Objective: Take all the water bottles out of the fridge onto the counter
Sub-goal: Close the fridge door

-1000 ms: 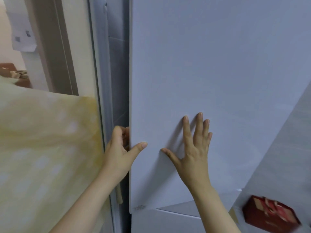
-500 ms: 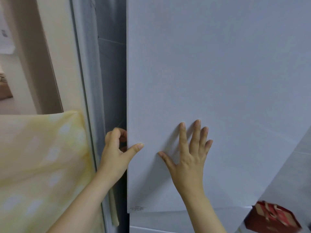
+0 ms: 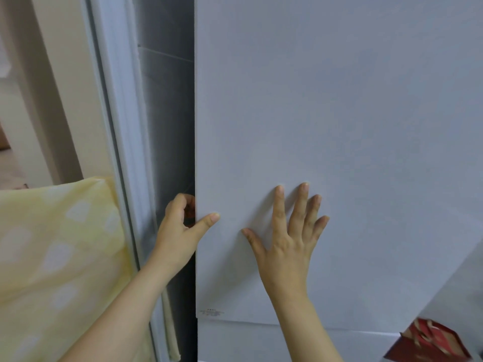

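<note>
— hands first: where are they on the fridge door (image 3: pixel 339 126)?

— left hand (image 3: pixel 180 231) hooks round the door's left edge, low down. its thumb lies on the pale front face and its other fingers (image 3: pixel 189 205) curl behind the edge into the dark gap, so it is clamped on the door edge. right hand (image 3: pixel 285 246) is flat on the front, just beside the left, fingers spread wide, holding nothing.

— anything different from a second ago?

— not much in the grip. both hands keep the same hold on the same low part of the door. the view has swung: the door edge now runs more nearly straight up, and more of the grey strip between door and wall shows. the yellow patterned cloth (image 3: pixel 57 257) at the left took up much of the left side before; now it sits lower and more doorway shows above it. the red box (image 3: pixel 428 343) at the lower right corner has slid further down and right, partly cut off.

— has the door opened?

— cannot tell; the gap looks about as narrow as before.

— and the water bottles?

— none in sight. the door hides the fridge's inside, and no bench is in view either.
</note>
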Tool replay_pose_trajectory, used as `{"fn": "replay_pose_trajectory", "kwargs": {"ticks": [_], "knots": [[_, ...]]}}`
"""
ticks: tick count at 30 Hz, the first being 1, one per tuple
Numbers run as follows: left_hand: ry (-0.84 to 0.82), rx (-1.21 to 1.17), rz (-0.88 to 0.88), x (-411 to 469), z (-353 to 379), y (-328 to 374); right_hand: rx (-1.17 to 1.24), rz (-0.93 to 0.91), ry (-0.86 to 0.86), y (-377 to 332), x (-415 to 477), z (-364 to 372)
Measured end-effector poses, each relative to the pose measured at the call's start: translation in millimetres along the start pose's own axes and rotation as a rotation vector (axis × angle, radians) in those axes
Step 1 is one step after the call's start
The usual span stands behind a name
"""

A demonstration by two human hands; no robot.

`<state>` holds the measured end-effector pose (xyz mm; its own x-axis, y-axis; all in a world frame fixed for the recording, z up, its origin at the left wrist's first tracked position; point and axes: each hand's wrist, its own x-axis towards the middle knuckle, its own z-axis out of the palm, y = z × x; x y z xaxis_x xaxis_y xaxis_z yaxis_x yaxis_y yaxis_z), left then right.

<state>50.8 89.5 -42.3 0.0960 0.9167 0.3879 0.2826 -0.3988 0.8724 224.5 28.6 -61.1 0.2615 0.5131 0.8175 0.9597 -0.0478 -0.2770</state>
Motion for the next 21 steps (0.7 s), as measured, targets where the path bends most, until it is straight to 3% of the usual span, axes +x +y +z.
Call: {"fn": "replay_pose_trajectory", "kwargs": {"ticks": [17, 21], "knots": [[0.102, 0.029, -0.047, 12.0, 18.0, -1.6, -0.058, 0.018, -0.068, 1.6, 7.4, 2.8], [0.135, 0.041, -0.037, -11.1, 12.1, 4.9, 0.123, 0.02, -0.148, 3.3, 1.5, -21.2]]}}
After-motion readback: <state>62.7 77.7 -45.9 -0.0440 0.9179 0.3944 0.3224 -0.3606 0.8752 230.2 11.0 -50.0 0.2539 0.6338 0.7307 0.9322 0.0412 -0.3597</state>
